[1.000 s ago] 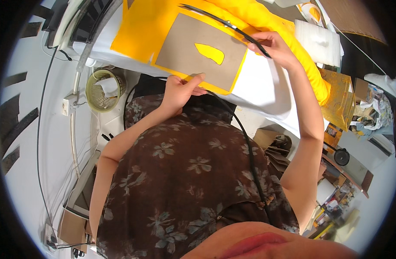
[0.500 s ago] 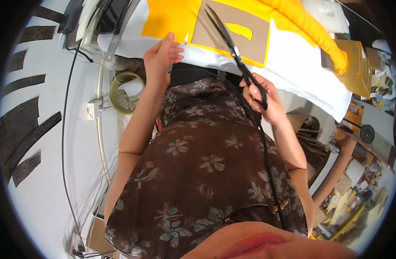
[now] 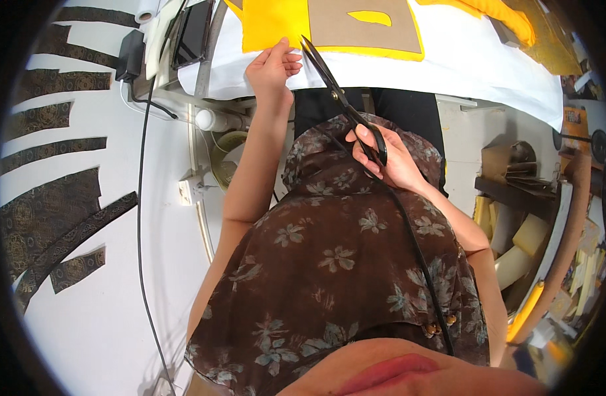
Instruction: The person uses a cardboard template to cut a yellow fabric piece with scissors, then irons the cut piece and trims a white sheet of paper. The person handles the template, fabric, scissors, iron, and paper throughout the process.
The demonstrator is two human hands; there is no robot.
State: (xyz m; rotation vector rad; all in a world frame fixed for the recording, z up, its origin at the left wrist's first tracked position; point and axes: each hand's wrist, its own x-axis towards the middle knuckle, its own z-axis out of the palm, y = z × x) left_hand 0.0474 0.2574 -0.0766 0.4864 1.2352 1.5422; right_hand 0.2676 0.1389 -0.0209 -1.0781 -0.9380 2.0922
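My right hand [image 3: 387,157] grips the black handles of long scissors [image 3: 324,74], fingers through the loops. Their dark blades point up and left, close together. The tips lie over the yellow fabric [image 3: 274,23], by the lower left corner of a taupe panel [image 3: 356,30]. This panel has a curved yellow shape [image 3: 370,18] in it and a yellow border along its lower edge. Just left of the tips, my left hand [image 3: 274,71] pinches the fabric's near edge, thumb on top and the other fingers curled. Whatever lies under the thumb is hidden.
White cloth [image 3: 474,82] covers the table and hangs over its front edge. Rolled yellow fabric [image 3: 517,25] lies at the right. A dark phone-like device [image 3: 194,33] sits at the left, near a black cable [image 3: 142,198]. Below the table stands a greenish basket [image 3: 227,155].
The scissors' tips have come from over the taupe panel to its lower left corner. My left hand has closed on the fabric's edge. The whole view has shifted.
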